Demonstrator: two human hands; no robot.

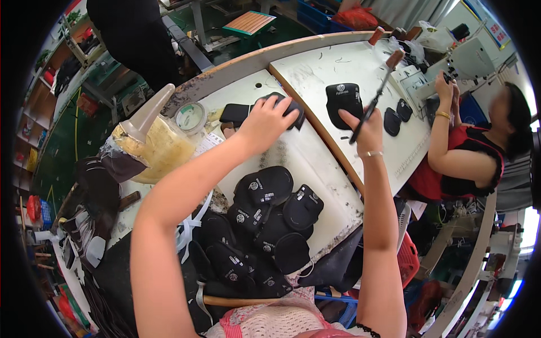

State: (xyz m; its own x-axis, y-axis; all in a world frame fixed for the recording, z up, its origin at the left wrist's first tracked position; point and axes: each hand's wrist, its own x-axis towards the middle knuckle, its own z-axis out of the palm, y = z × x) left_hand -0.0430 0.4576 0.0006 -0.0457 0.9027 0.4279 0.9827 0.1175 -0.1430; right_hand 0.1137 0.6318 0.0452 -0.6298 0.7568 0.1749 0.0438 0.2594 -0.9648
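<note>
Green floor (65,135) is showing around ten o'clock, and a white bench (315,169) is filling the middle, with a wooden strip (315,125) running across it. At twelve o'clock the left hand (267,121) is lying over a dark stack (297,117), its fingers spreading and bending; whether it is gripping or only pressing, I cannot tell. Near two o'clock the right hand (370,134) is gripping a long, brown-ended tool (368,112), while its thumb is overlapping the lower edge of a single black piece (342,94). Toward six o'clock a heap of black, white-marked pieces (270,185) is lying nearest the body. A tape roll (190,118) is resting at ten o'clock, just beside a yellowish container (163,151). Near three o'clock another person (468,143) is facing a white sewing machine (473,61).
</note>
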